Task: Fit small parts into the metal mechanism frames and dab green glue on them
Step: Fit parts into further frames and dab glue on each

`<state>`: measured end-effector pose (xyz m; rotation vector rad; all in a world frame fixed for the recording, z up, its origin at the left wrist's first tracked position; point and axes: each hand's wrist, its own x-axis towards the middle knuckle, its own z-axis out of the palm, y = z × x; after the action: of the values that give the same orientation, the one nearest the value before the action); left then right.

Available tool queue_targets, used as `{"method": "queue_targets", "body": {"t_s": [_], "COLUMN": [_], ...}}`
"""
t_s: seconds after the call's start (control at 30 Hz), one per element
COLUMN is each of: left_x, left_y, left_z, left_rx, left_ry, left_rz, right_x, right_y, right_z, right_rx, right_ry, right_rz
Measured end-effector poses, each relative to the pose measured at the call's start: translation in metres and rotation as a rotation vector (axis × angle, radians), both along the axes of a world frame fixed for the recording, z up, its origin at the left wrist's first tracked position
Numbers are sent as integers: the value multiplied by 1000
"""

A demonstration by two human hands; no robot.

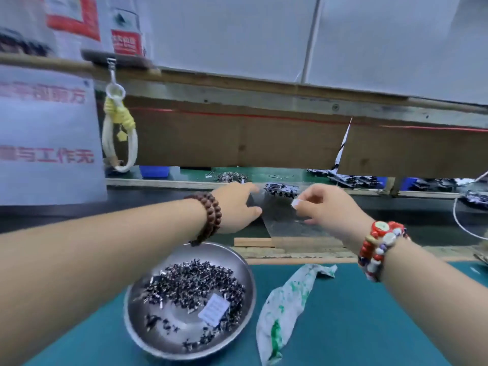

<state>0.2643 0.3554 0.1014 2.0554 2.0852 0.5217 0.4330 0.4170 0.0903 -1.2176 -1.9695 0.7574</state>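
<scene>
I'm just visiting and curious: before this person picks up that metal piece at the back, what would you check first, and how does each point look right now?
1. Metal mechanism frame within reach, between both hands: ok.
2. Left hand free to take it, fingers extended, nothing held: ok.
3. Right hand free: not ok, its grip pinches a small white piece.
4. Small parts stocked in the steel bowl: ok.
5. Green-stained rag at hand on the mat: ok.
6. Glue applicator ready: cannot tell, none clearly visible.

Left-hand fingers (248, 190): tips blurred. Mechanism frame (281, 190): detail unreadable. Bench (369, 313): cropped at bottom. Shelf bottles (126, 35): tops cropped.
</scene>
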Motion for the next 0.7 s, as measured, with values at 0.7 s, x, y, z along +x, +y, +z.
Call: {"method": "queue_targets", "body": {"t_s": [0.7], "left_x": [-73], "left_y": [-295], "left_z": [-74], "left_rx": [-591], "left_ry": [593], "left_rz": [31], "right_x": [-121], "right_y": [-257], "right_z": [-78], "right_rx": [143], "right_ry": [-740], "right_rz": [546]}}
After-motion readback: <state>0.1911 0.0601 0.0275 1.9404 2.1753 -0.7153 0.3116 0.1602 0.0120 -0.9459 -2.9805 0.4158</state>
